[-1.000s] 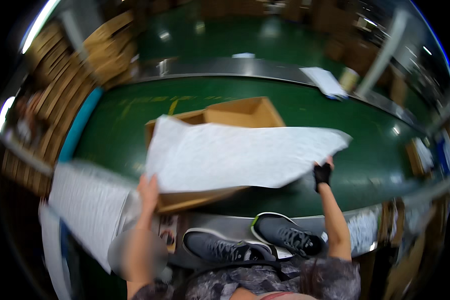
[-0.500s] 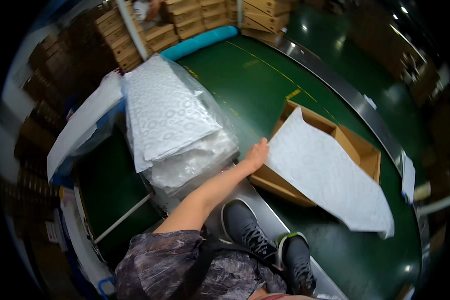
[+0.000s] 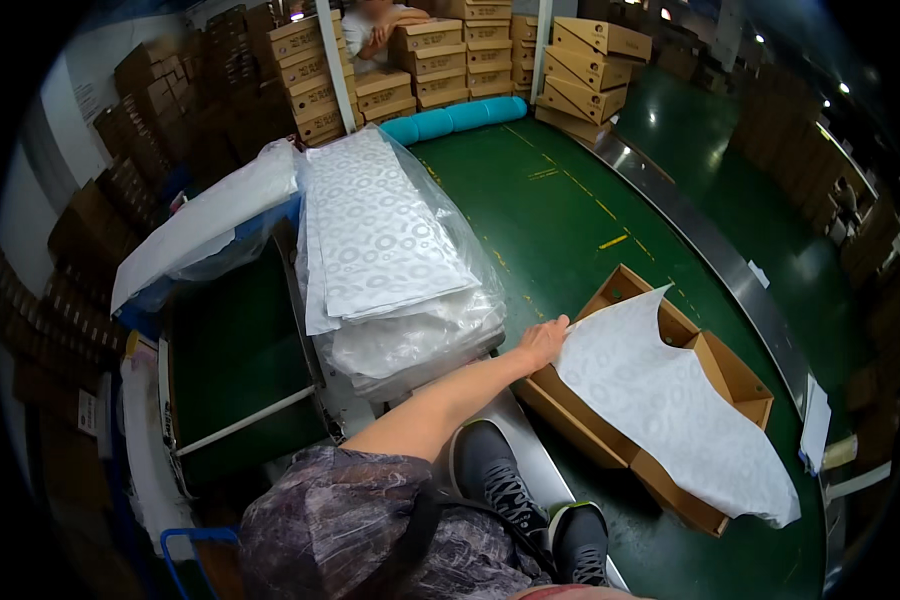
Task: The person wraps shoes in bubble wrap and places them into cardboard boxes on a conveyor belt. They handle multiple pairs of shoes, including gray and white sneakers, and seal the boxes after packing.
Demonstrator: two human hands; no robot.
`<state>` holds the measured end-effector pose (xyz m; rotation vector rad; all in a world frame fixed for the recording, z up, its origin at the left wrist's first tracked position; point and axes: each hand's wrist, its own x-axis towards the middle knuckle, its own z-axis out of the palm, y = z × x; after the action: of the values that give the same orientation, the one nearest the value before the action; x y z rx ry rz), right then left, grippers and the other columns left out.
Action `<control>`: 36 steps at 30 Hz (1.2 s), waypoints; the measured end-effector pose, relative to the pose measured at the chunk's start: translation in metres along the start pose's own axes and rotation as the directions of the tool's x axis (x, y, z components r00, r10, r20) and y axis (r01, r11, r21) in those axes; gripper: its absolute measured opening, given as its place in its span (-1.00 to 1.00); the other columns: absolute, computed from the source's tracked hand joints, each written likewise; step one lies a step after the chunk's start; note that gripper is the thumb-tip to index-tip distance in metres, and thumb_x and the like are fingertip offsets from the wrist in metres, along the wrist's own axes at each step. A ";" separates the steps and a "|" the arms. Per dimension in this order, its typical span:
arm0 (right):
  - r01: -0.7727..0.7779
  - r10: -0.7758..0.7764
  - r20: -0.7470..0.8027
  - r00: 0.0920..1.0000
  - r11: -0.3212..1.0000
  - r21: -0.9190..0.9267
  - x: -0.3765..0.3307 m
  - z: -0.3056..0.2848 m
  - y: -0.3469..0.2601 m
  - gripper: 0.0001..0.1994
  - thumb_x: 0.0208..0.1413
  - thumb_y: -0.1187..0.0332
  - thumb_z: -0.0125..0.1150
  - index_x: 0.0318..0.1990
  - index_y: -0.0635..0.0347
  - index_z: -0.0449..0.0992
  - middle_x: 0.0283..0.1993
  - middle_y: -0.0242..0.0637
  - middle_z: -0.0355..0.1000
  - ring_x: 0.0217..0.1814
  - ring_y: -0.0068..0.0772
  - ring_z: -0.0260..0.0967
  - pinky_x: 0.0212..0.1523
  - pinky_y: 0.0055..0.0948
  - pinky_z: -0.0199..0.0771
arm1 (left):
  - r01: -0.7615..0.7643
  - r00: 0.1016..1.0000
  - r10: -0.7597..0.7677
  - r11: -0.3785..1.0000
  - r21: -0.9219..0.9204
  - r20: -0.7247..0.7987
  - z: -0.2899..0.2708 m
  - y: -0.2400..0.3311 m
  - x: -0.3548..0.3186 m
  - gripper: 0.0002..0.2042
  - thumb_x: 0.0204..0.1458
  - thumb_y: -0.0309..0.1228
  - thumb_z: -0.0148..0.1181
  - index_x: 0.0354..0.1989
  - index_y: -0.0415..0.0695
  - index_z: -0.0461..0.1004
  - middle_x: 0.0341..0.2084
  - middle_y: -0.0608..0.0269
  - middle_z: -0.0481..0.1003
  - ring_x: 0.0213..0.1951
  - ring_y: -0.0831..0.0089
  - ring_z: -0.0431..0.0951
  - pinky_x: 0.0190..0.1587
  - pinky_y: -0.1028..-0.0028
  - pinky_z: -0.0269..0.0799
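My left hand (image 3: 544,342) is closed in a pinch on the near-left edge of a white sheet of patterned wrapping paper (image 3: 640,375). This sheet lies slantwise over an open brown cardboard box (image 3: 580,420), its far end hanging past the box's right side. Part of the box's inside shows around the paper. To the left of my hand, a stack of similar paper sheets (image 3: 385,235) rests on clear plastic wrapping (image 3: 410,345). My right hand is out of view.
The green conveyor belt (image 3: 510,190) has a metal rim (image 3: 710,240) along its right. A teal padded roll (image 3: 455,120) crosses its far end, before stacked shoe boxes (image 3: 435,60) and a person (image 3: 370,40). More white sheets (image 3: 210,210) lie at left. Grey sneakers (image 3: 490,470) are below my arm.
The view has tilted, so the belt and boxes sit lower and further right. My left hand keeps its pinch on the paper, which now sags more into the box, its edge curved.
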<state>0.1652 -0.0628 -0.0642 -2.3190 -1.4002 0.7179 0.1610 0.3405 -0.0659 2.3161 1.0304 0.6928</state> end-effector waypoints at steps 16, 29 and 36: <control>0.160 -0.160 -0.006 0.987 0.985 0.057 -0.011 -0.129 -0.090 -0.70 -0.03 0.19 0.12 -0.56 0.28 0.42 -0.56 -0.08 0.33 -0.49 -0.10 0.34 -0.46 -0.29 0.32 | -0.004 0.983 0.005 1.000 0.007 -0.185 -0.065 -0.046 -0.004 -0.88 0.02 -0.40 -0.06 -0.44 -0.19 0.25 -0.58 -0.18 0.38 -0.44 -0.21 0.36 -0.42 0.04 0.25; 0.114 0.376 -0.625 0.684 0.791 0.601 0.215 -0.132 -0.022 -0.73 -0.01 0.24 0.14 -0.55 0.30 0.42 -0.67 -0.24 0.27 -0.57 -0.43 0.23 -0.49 -0.39 0.23 | -0.168 0.964 0.127 0.971 -0.168 -0.232 -0.097 -0.017 0.021 -0.80 0.08 -0.41 -0.03 -0.52 -0.24 0.21 -0.69 -0.10 0.30 -0.57 -0.09 0.34 -0.52 0.16 0.19; 0.059 0.369 -0.569 0.735 0.801 0.596 0.307 -0.036 -0.072 -0.66 0.01 0.22 0.12 -0.65 0.30 0.34 -0.75 -0.33 0.17 -0.64 -0.56 0.08 -0.59 -0.38 0.11 | -0.370 0.928 0.330 0.859 -0.353 -0.170 -0.095 0.033 0.010 -0.90 -0.04 -0.50 0.03 -0.33 -0.22 0.34 -0.41 -0.01 0.40 -0.36 -0.01 0.42 -0.35 0.26 0.35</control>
<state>0.2528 0.2422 -0.0726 -1.8956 -0.5348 0.2326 0.1246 0.3521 0.0273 2.1507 0.4521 1.0633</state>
